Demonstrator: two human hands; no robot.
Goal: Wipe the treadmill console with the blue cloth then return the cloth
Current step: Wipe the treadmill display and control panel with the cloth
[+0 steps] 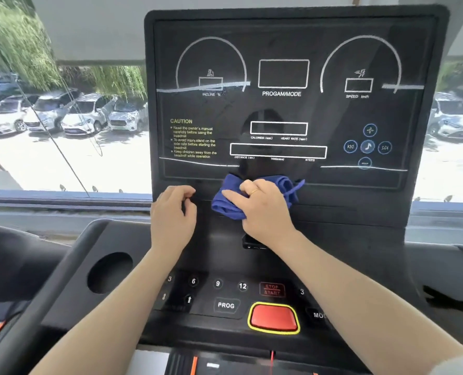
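A person's right hand point(263, 209) presses the bunched blue cloth point(254, 196) against the console point(284, 109) just below its display; the left hand point(173, 212), fingers loosely curled, holds nothing. Wiping appears midway; returning the cloth remains.

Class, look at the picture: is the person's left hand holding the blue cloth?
No, the right hand presses the blue cloth on the console; the left hand is empty.

The cloth point(252, 197) at frame centre looked soft, matt and woven. The console point(287, 109) face above was glossy, reflective black; the red button point(273, 318) below, smooth plastic.
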